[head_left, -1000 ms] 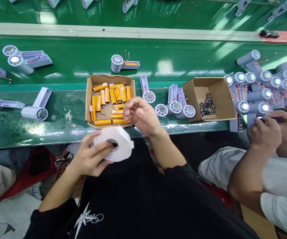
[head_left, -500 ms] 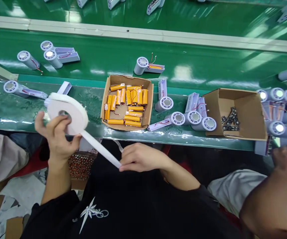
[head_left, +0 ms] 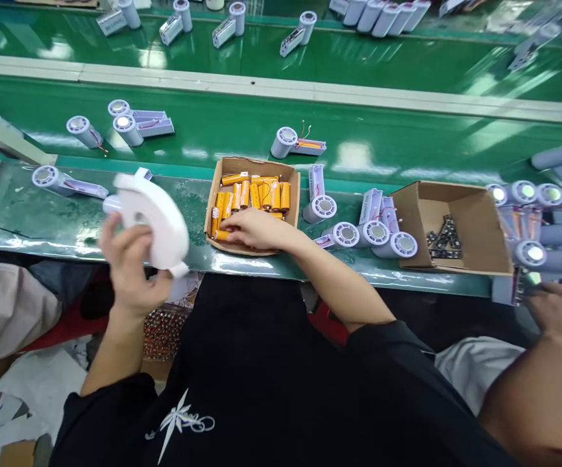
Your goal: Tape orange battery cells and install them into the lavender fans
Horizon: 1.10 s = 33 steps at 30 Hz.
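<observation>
My left hand (head_left: 132, 263) holds a white roll of foam tape (head_left: 157, 217) up over the near edge of the green bench, left of centre. My right hand (head_left: 254, 228) reaches into a small open cardboard box (head_left: 217, 185) of several orange cylindrical batteries (head_left: 256, 191), its fingers resting on the batteries in the box's near part. Whether the fingers grip one is hidden by the hand. Lavender fan housings (head_left: 359, 230) with round ends lie just right of the box.
A second cardboard box (head_left: 476, 237) with small black parts stands to the right. More lavender housings (head_left: 548, 220) crowd the far right, where another person's hand (head_left: 561, 311) works. Other housings (head_left: 130, 126) lie on the green conveyor behind. A red stool and paper scraps are below left.
My right hand let go of the pulled-out tape strip and moved up into the battery box. The left hand kept the roll and tilted it; the strip no longer stretches out.
</observation>
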{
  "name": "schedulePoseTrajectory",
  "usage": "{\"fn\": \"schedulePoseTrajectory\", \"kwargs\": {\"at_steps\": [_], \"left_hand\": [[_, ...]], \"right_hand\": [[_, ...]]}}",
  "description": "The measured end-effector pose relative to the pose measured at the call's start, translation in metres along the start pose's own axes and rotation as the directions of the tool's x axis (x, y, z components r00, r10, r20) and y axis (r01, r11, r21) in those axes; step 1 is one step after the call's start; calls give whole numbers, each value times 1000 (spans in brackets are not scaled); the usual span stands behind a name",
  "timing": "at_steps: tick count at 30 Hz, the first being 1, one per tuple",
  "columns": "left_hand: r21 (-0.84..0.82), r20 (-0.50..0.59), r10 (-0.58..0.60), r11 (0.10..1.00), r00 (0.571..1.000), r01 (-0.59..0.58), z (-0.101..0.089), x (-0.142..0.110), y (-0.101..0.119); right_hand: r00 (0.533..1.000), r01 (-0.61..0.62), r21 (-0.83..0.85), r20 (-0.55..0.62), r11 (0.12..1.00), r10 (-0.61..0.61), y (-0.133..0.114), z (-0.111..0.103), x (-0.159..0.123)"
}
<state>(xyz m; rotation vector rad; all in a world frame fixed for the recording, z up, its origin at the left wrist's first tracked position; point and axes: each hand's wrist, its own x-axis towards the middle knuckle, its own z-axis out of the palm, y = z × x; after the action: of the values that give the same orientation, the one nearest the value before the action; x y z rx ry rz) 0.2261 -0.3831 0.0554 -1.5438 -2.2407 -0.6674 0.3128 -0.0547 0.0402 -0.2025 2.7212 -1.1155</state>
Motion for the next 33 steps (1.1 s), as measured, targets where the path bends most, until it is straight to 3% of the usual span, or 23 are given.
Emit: {"fn": "schedulePoseTrajectory", "kwargs": {"at_steps": [2,3,5,7,9,14,19,22,27,33], "left_hand": [[-31,-165,-4,1000,986,-1,18,0,17],[-51,-183,9,999,983,-19,26,0,23],[-88,-102,73,993,992,-82,34,-2,30],[-115,-42,132,984,990,-137,35,-4,32],[-127,5,175,977,985,-173,31,-3,30],[-95,143,318,947,937,-307,24,7,33],[-42,241,425,903,872,-429,25,20,43],[-53,273,425,903,863,-427,25,26,47],[-115,249,415,910,875,-399,26,29,50],[-70,271,442,895,855,-440,27,29,56]], "right_hand": [[982,36,295,-186,955,21,8,-2,-14],[961,78,432,-274,899,48,10,-4,-23],[918,177,618,-383,766,98,9,-8,-43],[910,224,695,-399,683,108,0,-11,-61],[909,216,689,-400,692,115,-11,-14,-74],[895,132,470,-435,873,99,-33,-22,-90],[914,110,209,-405,972,-16,-36,-26,-94],[924,97,118,-380,988,-46,-32,-22,-93],[939,62,161,-343,985,-3,-21,-14,-92],[956,53,299,-291,953,39,-9,-13,-92]]}}
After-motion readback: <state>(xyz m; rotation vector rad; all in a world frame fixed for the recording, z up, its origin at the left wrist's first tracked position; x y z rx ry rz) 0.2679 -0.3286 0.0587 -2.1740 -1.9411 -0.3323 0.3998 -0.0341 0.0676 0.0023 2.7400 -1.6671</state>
